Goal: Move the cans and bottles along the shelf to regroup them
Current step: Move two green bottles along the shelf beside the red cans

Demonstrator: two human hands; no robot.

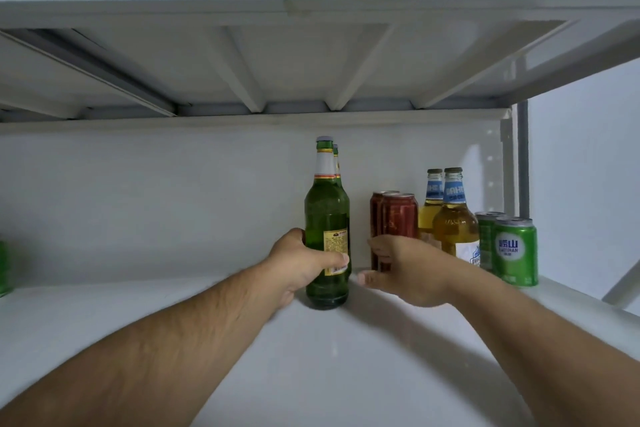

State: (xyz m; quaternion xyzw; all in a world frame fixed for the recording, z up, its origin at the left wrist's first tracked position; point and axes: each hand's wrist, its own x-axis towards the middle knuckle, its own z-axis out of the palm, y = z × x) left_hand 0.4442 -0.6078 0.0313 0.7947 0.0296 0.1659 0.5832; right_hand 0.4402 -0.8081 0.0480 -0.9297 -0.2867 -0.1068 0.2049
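Our left hand (301,265) wraps one of two green glass bottles (327,229); our right hand (403,270), fingers loosely spread, touches two red cans (398,218); beyond, two amber bottles (455,222), two green cans (516,251).

Your two arms come into view bare from the lower corners up to the wrists: no sleeve, cuff or glove shows on either one. Fine dark hair covers the top of both forearms, thicker on the left one. Your left hand (304,265) wears no ring, watch or band that can be seen, and its thumbnail is short and plain. Your right hand (403,270) is just as bare, with a short unpainted nail on the thumb and on the one fingertip that shows. No strap or bracelet sits at either wrist, and no clothing enters the view anywhere
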